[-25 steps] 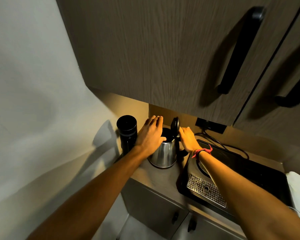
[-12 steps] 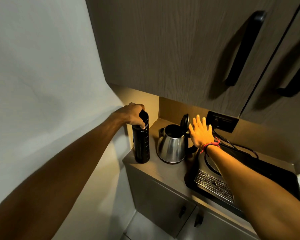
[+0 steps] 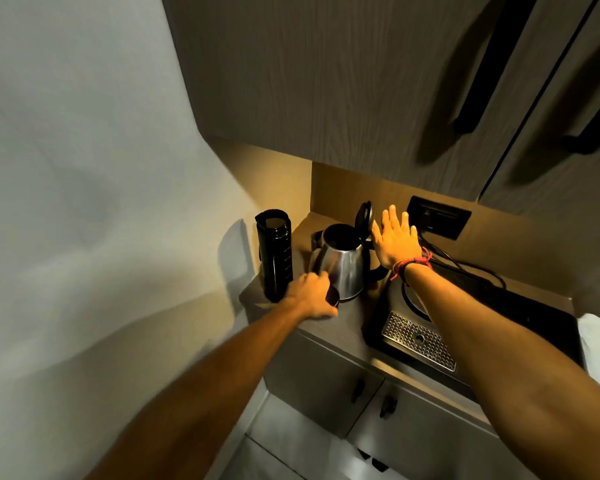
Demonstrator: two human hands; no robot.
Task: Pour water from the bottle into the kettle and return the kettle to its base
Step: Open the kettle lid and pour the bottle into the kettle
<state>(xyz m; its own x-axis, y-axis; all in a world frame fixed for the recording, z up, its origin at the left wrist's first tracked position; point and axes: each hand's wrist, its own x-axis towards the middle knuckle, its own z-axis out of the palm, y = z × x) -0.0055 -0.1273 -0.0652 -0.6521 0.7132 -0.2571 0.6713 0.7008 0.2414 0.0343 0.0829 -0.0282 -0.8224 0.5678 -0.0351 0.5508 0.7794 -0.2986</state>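
Note:
A tall black bottle (image 3: 274, 254) stands upright at the counter's left end with its mouth uncovered. Right of it a steel kettle (image 3: 343, 268) sits on the counter, its black lid (image 3: 364, 220) flipped up. My left hand (image 3: 309, 299) is low in front of the kettle, fingers closed on a dark round bottle cap (image 3: 333, 296). My right hand (image 3: 395, 240) is flat and open, fingers spread, just right of the raised lid. A round kettle base (image 3: 411, 299) shows partly behind my right forearm.
A black tray (image 3: 516, 317) with a perforated metal grate (image 3: 420, 337) fills the counter's right side. A wall socket (image 3: 437, 220) and cords lie behind it. Upper cabinets with black handles (image 3: 485, 64) hang low overhead. A white wall closes the left.
My left hand left the bottle's top and dropped to the counter in front of the kettle with the cap in it; the bottle's mouth is now uncovered. My right hand stays open beside the lid.

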